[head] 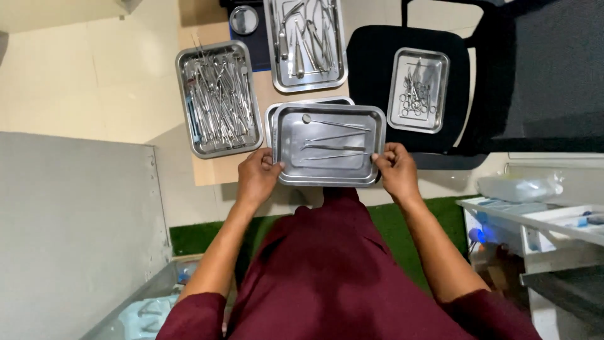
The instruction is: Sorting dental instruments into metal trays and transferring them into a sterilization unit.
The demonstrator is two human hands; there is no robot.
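A shiny steel tray (327,177) is held between both hands above the near edge of a small table. My left hand (258,175) grips its left rim and my right hand (395,169) grips its right rim. Inside lie a few thin metal instruments (333,148), one a small round mirror on a handle. A second steel tray (270,116) sits just beneath it, mostly hidden.
A tray crowded with metal instruments (219,97) lies at the left of the table, another (306,41) at the back beside a small round tin (244,19). A smaller tray (418,90) rests on a black chair seat at the right. White shelves (535,220) stand at lower right.
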